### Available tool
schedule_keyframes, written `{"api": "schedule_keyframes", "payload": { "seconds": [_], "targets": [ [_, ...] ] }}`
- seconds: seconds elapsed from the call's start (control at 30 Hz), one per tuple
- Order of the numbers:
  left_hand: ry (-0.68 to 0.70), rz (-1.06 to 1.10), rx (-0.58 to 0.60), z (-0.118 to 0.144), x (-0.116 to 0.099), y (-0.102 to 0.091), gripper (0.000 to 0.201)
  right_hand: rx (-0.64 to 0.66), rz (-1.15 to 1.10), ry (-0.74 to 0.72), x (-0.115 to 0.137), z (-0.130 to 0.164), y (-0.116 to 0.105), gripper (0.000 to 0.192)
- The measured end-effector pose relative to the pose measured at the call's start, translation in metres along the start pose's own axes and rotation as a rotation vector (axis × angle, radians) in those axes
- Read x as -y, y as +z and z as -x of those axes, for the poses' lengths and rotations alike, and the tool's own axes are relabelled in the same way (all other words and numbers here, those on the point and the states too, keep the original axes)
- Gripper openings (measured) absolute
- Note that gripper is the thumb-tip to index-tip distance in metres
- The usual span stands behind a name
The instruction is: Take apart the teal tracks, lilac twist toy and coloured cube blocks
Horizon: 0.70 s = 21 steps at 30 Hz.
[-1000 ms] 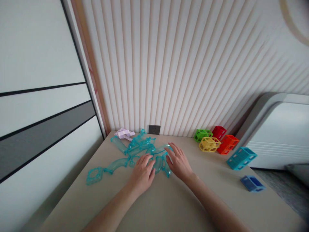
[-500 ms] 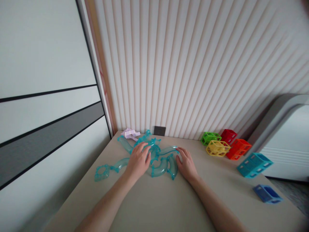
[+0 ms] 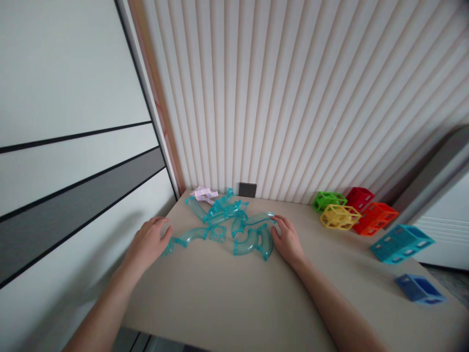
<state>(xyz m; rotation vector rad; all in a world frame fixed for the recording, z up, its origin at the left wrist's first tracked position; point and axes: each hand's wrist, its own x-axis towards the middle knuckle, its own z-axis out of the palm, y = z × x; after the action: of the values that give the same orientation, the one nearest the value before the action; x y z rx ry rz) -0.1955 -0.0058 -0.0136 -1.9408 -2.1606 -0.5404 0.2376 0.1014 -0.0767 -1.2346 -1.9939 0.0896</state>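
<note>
Clear teal curved tube pieces (image 3: 234, 226) in a loose tangle between our spread-open, empty left hand (image 3: 148, 241) and right hand (image 3: 289, 239).

The tubes (image 3: 234, 230) are clear teal plastic, glossy, with light glinting along their curves. The bench (image 3: 234, 293) is matt beige and smooth, probably laminate, though the view is too soft to be sure. The cubes (image 3: 353, 212) are opaque plastic lattice with a dull sheen. The wall (image 3: 293, 98) is ribbed, matt, pale panelling.
</note>
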Motion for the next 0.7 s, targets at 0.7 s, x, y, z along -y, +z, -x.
{"api": "schedule_keyframes", "payload": {
  "seconds": [0.7],
  "targets": [
    [0.005,0.321,0.196,0.05,0.033,0.012,0.035,0.264,0.107,-0.352,0.126,-0.013,0.01,0.021]
  ]
}}
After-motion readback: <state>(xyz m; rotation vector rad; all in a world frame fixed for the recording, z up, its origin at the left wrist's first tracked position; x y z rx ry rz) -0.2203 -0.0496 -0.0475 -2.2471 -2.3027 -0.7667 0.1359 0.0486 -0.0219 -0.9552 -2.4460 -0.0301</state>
